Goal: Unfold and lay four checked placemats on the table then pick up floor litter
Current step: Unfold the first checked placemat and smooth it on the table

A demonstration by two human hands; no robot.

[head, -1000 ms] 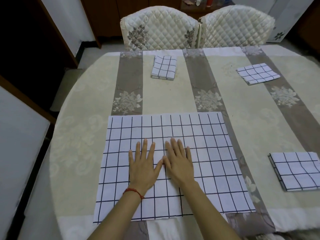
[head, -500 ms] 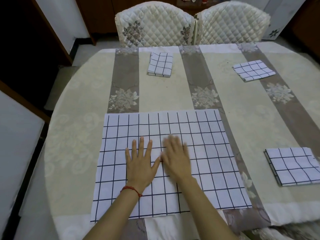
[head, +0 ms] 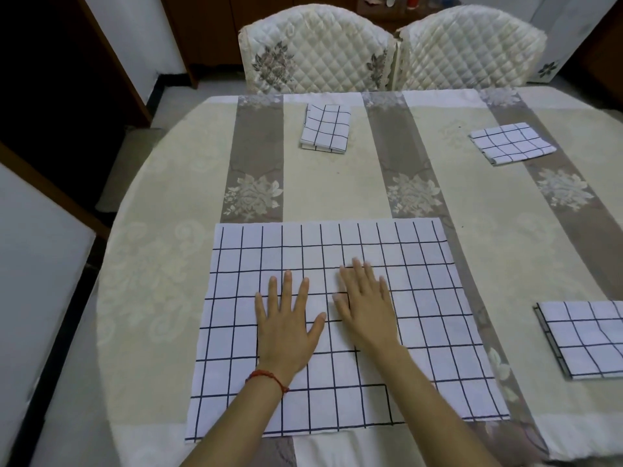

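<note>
One of four done so far imo: the unfolded placemat (head: pixel 337 325) lies flat at lower center of the worktop (head: pixel 337 183), long axis running left-right across the frame, edges roughly square w/ the near rim. Left hand (head: pixel 286 332) & right hand (head: pixel 365 315) press on it, fingers straight, gripping nothing. Three folded placemats (head: pixel 325 128) left (top center, upper right, right edge), plus floor litter, not visible

Two quilted cream chairs (head: pixel 317 52) stand behind the table (head: pixel 337 183), dark wood cabinets (head: pixel 209 28) beyond.
</note>
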